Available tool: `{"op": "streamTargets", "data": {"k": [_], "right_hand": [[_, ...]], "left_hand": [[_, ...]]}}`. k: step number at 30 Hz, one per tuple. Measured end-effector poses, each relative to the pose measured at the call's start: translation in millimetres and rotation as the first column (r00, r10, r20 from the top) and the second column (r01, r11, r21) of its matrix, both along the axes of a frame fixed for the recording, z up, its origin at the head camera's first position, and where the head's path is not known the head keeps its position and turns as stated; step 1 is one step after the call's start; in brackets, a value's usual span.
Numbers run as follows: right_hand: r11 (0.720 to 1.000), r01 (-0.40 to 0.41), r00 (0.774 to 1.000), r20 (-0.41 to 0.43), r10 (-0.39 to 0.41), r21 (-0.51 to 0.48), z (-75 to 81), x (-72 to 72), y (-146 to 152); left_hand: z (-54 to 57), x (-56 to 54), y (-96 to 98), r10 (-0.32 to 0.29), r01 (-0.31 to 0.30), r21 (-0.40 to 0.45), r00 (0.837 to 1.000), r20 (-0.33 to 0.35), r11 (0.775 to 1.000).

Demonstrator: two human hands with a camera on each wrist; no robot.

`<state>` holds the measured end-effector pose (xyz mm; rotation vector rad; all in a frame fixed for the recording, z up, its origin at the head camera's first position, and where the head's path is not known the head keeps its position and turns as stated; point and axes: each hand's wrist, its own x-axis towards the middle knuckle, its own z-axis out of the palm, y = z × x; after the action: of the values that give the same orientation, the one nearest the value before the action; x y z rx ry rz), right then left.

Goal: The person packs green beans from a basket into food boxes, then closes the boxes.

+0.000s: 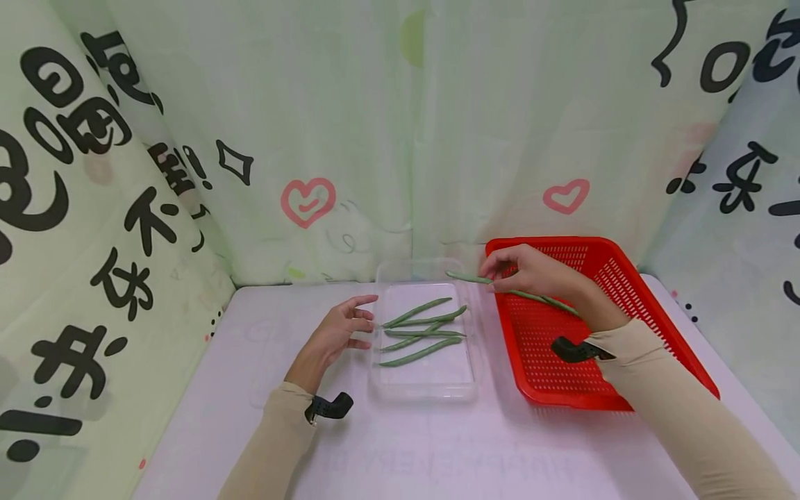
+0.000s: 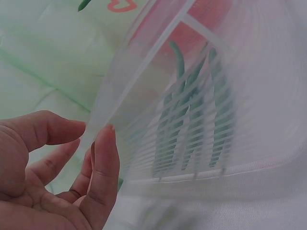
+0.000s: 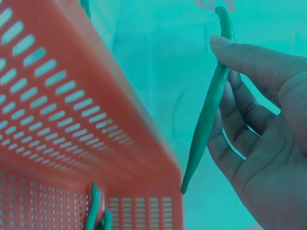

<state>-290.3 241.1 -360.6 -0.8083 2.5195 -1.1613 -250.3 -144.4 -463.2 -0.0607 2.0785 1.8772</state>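
Note:
My right hand (image 1: 531,269) pinches a green bean (image 3: 211,105) between thumb and fingers, above the left rim of the red basket (image 1: 671,333). In the head view that bean points left toward the clear plastic box (image 1: 425,390). Several green beans (image 1: 420,353) lie spread on the bottom of the box. Beside the box's left wall hovers my left hand (image 1: 340,330), its fingers loosely bent and holding nothing. In the left wrist view its fingertips (image 2: 109,136) are close to the box wall; contact cannot be told.
More green beans (image 3: 92,206) lie in the basket, partly hidden by the right hand and arm. Box and basket stand side by side on a white table (image 1: 400,444). Printed curtains (image 1: 375,139) hang behind and on both sides.

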Motion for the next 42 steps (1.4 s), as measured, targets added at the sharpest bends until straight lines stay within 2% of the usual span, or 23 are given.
{"op": "streamTargets", "data": {"k": [6, 15, 25, 30, 35, 42], "right_hand": [[1.0, 0.004, 1.0, 0.019, -0.004, 0.004, -0.4, 2.7, -14], [0.995, -0.097, 0.995, 0.035, 0.097, -0.011, -1.5, 4.5, -39], [0.986, -0.166, 0.985, 0.053, 0.167, -0.029, -4.1, 3.9, -65], [0.981, -0.188, 0.98, 0.051, 0.19, -0.045, -6.1, 4.4, -78], [0.984, -0.162, 0.985, 0.054, 0.166, -0.076, -6.5, 4.8, -79], [0.991, -0.073, 0.996, 0.035, 0.078, -0.114, -4.6, 3.4, -51]], "left_hand": [[1.6, 1.6, 0.1, 0.004, -0.004, -0.002, 1.0, -0.012, 1.0], [1.0, 1.4, 0.2, 0.009, -0.009, 0.005, 1.0, -0.006, 1.0], [-1.2, 0.5, -1.2, -0.006, 0.007, 0.055, 1.0, -0.022, 0.998], [0.0, 0.4, -0.7, -0.01, 0.011, 0.047, 1.0, -0.028, 0.999], [2.2, 1.9, 1.1, -0.008, 0.009, 0.041, 1.0, -0.017, 0.999], [3.6, 4.0, 0.9, 0.005, -0.004, 0.033, 1.0, -0.007, 0.999]]}}
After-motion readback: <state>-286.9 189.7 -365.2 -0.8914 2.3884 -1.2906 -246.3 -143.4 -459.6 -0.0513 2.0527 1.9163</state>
